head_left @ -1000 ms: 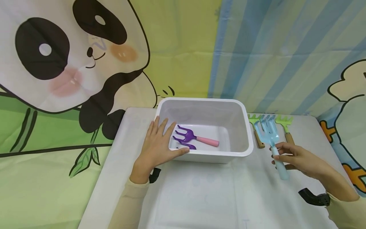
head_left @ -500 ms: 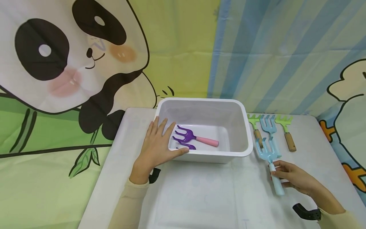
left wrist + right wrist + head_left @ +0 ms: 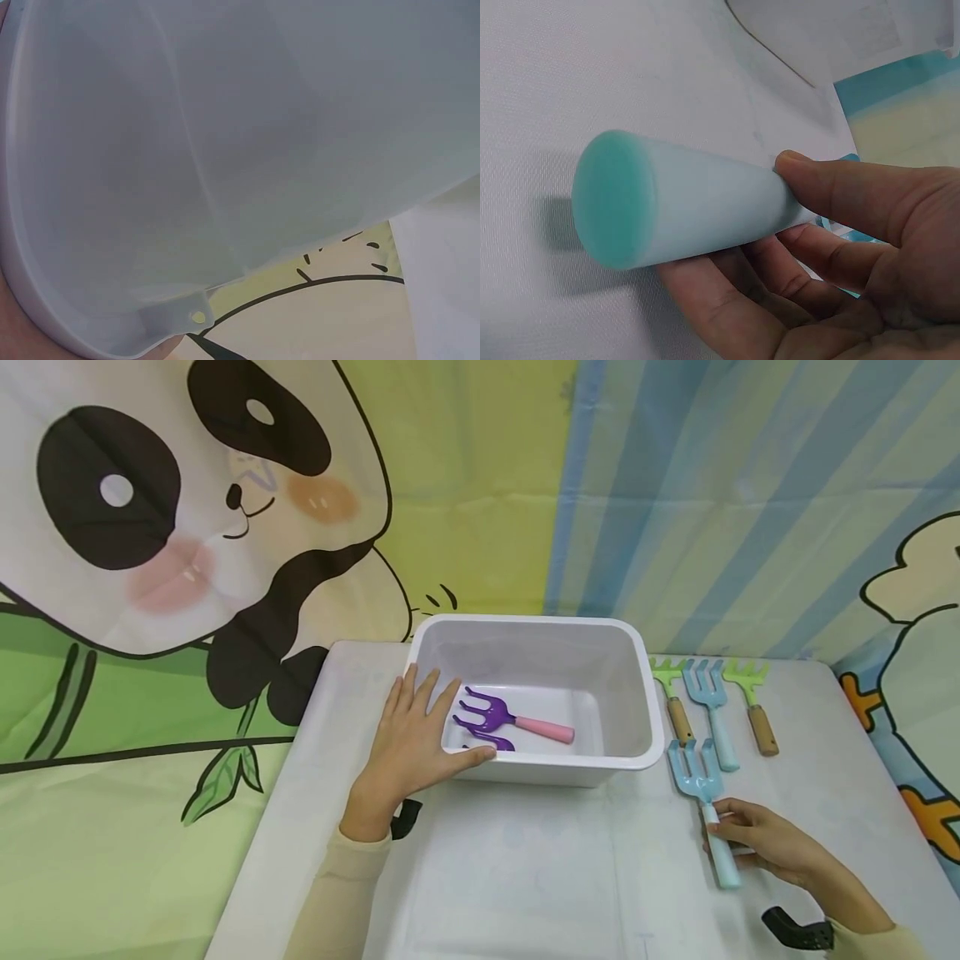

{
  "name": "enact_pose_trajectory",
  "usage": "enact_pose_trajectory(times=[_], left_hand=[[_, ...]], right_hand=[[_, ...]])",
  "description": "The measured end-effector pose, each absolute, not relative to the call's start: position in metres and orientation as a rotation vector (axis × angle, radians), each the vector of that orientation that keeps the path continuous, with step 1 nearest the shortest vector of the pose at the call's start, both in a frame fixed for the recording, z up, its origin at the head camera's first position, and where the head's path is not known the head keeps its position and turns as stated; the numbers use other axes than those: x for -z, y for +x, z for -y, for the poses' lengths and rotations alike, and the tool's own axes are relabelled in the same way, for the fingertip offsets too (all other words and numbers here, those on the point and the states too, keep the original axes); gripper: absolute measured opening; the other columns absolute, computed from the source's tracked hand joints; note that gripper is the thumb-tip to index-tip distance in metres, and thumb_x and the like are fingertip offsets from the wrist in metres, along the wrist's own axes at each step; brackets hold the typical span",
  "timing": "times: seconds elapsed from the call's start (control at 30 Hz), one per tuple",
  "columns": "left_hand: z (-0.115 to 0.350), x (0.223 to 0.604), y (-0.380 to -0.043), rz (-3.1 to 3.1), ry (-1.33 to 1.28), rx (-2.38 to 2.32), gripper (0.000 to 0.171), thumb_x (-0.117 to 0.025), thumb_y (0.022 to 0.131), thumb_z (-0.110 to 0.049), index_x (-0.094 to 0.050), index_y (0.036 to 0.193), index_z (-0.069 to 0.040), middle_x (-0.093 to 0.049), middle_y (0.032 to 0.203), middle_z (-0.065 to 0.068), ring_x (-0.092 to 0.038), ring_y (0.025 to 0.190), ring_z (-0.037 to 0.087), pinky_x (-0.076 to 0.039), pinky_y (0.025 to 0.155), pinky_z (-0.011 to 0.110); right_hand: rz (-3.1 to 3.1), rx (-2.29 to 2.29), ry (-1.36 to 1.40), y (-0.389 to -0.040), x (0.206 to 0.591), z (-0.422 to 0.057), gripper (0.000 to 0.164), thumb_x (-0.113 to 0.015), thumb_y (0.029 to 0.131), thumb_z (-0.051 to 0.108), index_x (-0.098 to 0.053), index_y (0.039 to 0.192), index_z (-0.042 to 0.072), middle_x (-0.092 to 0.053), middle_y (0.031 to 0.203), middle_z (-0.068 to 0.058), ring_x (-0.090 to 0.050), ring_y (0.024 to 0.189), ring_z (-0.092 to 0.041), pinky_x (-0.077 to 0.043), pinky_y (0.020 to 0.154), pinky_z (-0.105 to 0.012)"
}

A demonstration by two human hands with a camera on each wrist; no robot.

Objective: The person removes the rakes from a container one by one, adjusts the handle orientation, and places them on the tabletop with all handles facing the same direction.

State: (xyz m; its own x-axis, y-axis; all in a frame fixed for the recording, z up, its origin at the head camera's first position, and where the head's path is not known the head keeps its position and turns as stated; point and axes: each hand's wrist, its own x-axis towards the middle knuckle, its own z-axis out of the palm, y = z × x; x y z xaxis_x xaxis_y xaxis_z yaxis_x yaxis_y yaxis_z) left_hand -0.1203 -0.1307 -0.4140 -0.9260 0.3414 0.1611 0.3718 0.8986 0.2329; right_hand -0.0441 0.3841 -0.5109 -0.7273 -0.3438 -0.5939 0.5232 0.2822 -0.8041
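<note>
My right hand (image 3: 768, 839) holds a light-blue hand fork (image 3: 697, 777) by its handle, tines pointing away from me, at the right of the table. In the right wrist view, thumb and fingers grip the pale handle (image 3: 697, 202), its teal end facing the camera. My left hand (image 3: 412, 739) rests with spread, straight fingers over the near left corner of a white plastic bin (image 3: 555, 762). The bin's outer wall (image 3: 225, 150) fills most of the left wrist view. Inside lie a purple hand fork (image 3: 491, 715) with a pink handle and another purple fork (image 3: 493, 741), mostly hidden by the near wall.
Right of the bin, a second light-blue fork (image 3: 722, 739) lies between two green rakes, the left rake (image 3: 679, 718) and the right rake (image 3: 762, 731), both wooden-handled. A printed cloth (image 3: 480, 485) hangs behind the white table (image 3: 525, 877).
My right hand has drawn the light-blue fork toward me and slightly left, away from the row of tools. The left hand and the bin have stayed in place.
</note>
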Motion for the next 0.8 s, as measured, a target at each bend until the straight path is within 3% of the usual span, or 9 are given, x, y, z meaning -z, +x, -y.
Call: enact_pose_trajectory(times=[0.17, 0.4, 0.63, 0.8], left_hand=[[0.131, 0.413, -0.120, 2.943, -0.559, 0.395, 0.113, -0.038, 0.074, -0.094, -0.038, 0.156, -0.015, -0.028, 0.160, 0.018, -0.002, 0.151, 0.040, -0.002, 0.120, 0.054], [0.130, 0.413, -0.120, 2.953, -0.564, 0.406, 0.112, -0.040, 0.075, -0.093, -0.037, 0.156, -0.016, -0.027, 0.161, 0.018, -0.001, 0.151, 0.039, 0.004, 0.120, 0.050], [0.131, 0.412, -0.120, 2.957, -0.559, 0.382, 0.112, -0.040, 0.075, -0.093, -0.037, 0.156, -0.015, -0.028, 0.160, 0.018, -0.002, 0.151, 0.040, -0.002, 0.120, 0.053], [0.130, 0.412, -0.120, 2.969, -0.556, 0.394, 0.113, -0.039, 0.074, -0.094, -0.037, 0.156, -0.016, -0.026, 0.161, 0.018, 0.000, 0.151, 0.039, 0.005, 0.120, 0.049]], right_hand=[[-1.844, 1.516, 0.172, -0.046, 0.512, -0.383, 0.044, -0.056, 0.104, 0.015, -0.037, 0.128, -0.017, -0.066, 0.109, -0.014, -0.067, 0.100, -0.032, -0.058, 0.080, -0.045], [-1.994, 1.359, 0.246, -0.051, 0.508, -0.379, 0.052, -0.057, 0.103, 0.019, -0.039, 0.132, -0.021, -0.064, 0.114, -0.015, -0.063, 0.101, -0.028, -0.057, 0.080, -0.046], [-2.095, 1.211, 0.286, -0.058, 0.504, -0.376, 0.054, -0.059, 0.102, 0.023, -0.044, 0.131, -0.020, -0.060, 0.121, -0.022, -0.059, 0.108, -0.031, -0.057, 0.081, -0.050], [-2.094, 1.198, 0.283, -0.059, 0.502, -0.377, 0.053, -0.059, 0.103, 0.023, -0.046, 0.130, -0.020, -0.063, 0.113, -0.014, -0.060, 0.098, -0.026, -0.058, 0.078, -0.045]])
